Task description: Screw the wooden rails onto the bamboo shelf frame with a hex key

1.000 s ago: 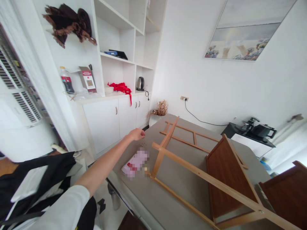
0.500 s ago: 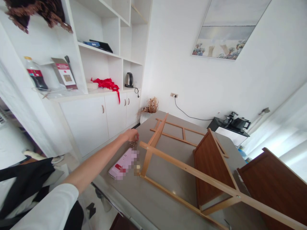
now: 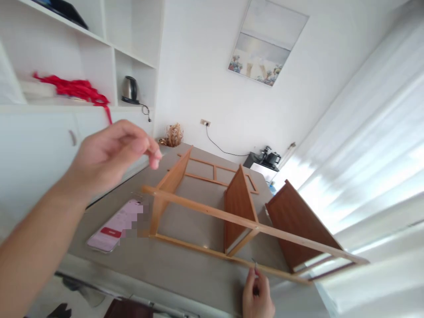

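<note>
My left hand is raised over the left side of the table, thumb and fingers pinched together; anything between the fingertips is too small to make out. My right hand is at the near table edge, its fingers closed on a thin, bent metal hex key. Just beyond it lies a wooden frame on its side, with long rails and brown shelf panels standing across it. Near the frame's left end, small metal pieces lie beside a phone with a lit screen.
White shelving on the left holds red ribbon and a kettle. Dried plants stand at the table's far corner. A black cabinet with another kettle is behind, and white curtains hang at right.
My left hand has lifted from the small pieces beside the phone and come nearer. My right hand has come into view, holding the hex key. The view has swung right.
</note>
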Motion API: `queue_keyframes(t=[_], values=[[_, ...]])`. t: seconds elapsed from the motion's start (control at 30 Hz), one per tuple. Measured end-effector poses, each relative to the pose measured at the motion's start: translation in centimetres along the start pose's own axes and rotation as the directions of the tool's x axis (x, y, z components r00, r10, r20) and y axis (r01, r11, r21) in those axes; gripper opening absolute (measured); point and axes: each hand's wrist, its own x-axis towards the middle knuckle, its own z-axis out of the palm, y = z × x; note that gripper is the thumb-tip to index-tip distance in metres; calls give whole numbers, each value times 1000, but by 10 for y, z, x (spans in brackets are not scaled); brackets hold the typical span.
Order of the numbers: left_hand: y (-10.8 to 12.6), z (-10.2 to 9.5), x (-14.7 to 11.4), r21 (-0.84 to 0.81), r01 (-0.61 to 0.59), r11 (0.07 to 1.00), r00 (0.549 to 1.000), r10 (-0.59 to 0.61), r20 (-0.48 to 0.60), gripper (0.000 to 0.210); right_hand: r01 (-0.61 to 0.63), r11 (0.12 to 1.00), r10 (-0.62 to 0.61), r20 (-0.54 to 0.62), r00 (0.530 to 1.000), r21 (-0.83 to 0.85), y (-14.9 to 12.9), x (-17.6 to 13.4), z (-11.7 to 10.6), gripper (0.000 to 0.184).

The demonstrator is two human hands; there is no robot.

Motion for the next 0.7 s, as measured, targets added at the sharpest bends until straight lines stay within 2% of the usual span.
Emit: queue_keyframes(t=[0.07, 0.13, 0.17, 0.2, 0.23, 0.3, 0.37, 0.43, 0.5, 0.6, 0.7], values=[[18, 35, -33, -179, 28, 983, 987, 1, 159, 11, -31, 991, 15, 121, 992, 132, 0, 4, -12, 51], [20, 77, -66, -342, 203, 918, 909, -46, 414, 7, -110, 961, 51, 227, 972, 253, -3, 7, -28, 51], [18, 101, -80, -342, 302, 890, 805, -46, 591, 7, -136, 947, 61, 254, 965, 291, -4, 8, -37, 50], [14, 125, -93, -331, 374, 866, 715, -43, 698, 9, -160, 933, 71, 272, 960, 322, -6, 8, -47, 50], [9, 148, -104, -331, 441, 834, 649, -41, 760, 11, -182, 919, 82, 282, 956, 350, -7, 7, -57, 50], [-4, 190, -125, -335, 551, 764, 550, -30, 835, 18, -229, 887, 107, 304, 947, 401, -6, 5, -76, 50], [-19, 218, -143, -337, 656, 675, 495, -48, 868, 25, -269, 862, 133, 319, 938, 431, 0, 3, -92, 50], [-37, 231, -158, -334, 717, 612, 463, -60, 884, 31, -292, 847, 153, 323, 934, 443, 8, 3, -102, 50], [-53, 228, -169, -322, 746, 583, 464, -110, 879, 35, -305, 831, 161, 323, 932, 465, 18, 4, -104, 52], [-67, 207, -179, -313, 760, 570, 511, -225, 830, 39, -304, 820, 137, 348, 927, 486, 29, 5, -94, 54], [-72, 183, -187, -331, 769, 547, 560, -325, 762, 42, -336, 815, 143, 399, 906, 472, 39, 6, -72, 59]])
